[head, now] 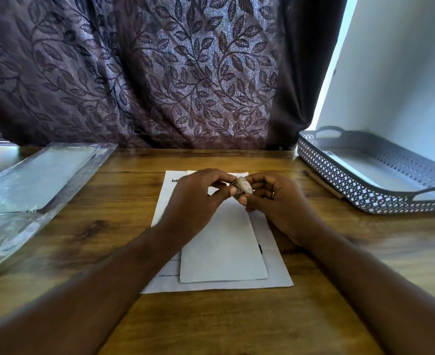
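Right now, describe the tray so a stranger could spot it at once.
Start at the wooden table and go to its right side, by the white wall. The tray there is grey, with lattice-pierced walls and cut-out handles; the clear plastic bag and the white papers lie flat.

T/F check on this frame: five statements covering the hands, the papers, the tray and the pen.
1. The left hand and the right hand both pinch a small pale item above the white envelope. True.
2. The white envelope lies on a printed sheet. True.
3. The grey tray sits at the left of the table. False: it is at the right.
4. The pen lies inside the grey tray. False: it lies on the table beside the tray's wall.
5. A clear plastic sleeve lies at the left of the table. True.
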Motion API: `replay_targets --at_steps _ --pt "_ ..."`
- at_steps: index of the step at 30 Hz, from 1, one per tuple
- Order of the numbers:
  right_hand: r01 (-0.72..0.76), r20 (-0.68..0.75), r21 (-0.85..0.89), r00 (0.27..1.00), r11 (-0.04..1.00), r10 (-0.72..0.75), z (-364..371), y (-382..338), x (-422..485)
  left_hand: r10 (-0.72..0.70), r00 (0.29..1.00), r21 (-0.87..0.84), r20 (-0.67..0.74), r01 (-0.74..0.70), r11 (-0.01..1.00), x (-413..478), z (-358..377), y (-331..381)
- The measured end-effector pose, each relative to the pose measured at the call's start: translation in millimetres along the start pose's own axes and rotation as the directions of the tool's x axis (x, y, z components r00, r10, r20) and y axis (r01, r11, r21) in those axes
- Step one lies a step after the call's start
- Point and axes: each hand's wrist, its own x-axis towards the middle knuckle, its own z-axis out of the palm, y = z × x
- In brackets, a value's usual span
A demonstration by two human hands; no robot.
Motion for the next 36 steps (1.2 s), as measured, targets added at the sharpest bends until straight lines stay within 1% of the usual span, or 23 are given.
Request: replay_targets --at_steps 3,6,11,15,20,25,28,30,32,36 --pt "0.007 0.016 -0.016 1.000 1.000 -0.006 -0.4 0.1 0.1 -0.009 1.000 0.003 -0.008 0.009 1.000 -0.8 0.9 1.8" --pt "0.038 0.043 -0.077 0.998 0.996 -0.034 -0.4 -0.5 -0.6 -0.036 0.999 -0.011 -0.012 0.036 0.999 -1.1 0.2 0.3" --pt "0.040 0.047 -0.099 0.998 0.994 -0.036 -0.8 -0.9 -0.7 -0.068 0.998 -0.100 -0.009 0.067 0.993 0.8 0.0 -3.5" --pt "0.047 0.051 -0.166 0.998 0.985 -0.039 0.6 -3.4 -0.6 -0.120 0.992 -0.166 0.027 0.123 0.978 3.9 -1.8 -9.7" --pt "0.068 0.067 -0.172 0.996 0.983 -0.057 1.0 -3.7 -0.5 -0.062 0.996 -0.083 0.057 0.066 0.994 2.8 -1.9 -12.0" --pt "0.102 0.109 -0.136 0.990 0.985 -0.087 -2.4 -1.7 -0.2 -0.059 0.996 -0.095 0.059 0.065 0.993 2.4 0.5 -7.2" --pt "0.081 0.136 -0.113 0.989 0.990 -0.065 -3.9 -1.1 0.1 -0.061 0.996 -0.108 0.062 0.067 0.992 1.6 0.9 -6.0" --pt "0.052 0.126 -0.096 0.991 0.994 -0.039 -3.1 -0.8 -0.1 -0.061 0.996 -0.106 0.065 0.068 0.992 1.7 0.6 -5.8" --pt "0.036 0.083 -0.098 0.996 0.995 -0.027 -2.2 -0.4 -0.4 -0.067 0.996 -0.116 0.052 0.073 0.991 1.9 -0.2 -5.5" --pt "0.051 -0.016 -0.228 0.998 0.972 -0.056 -5.9 1.1 1.4 -0.060 0.997 -0.113 0.038 0.064 0.992 1.9 0.0 -4.7"
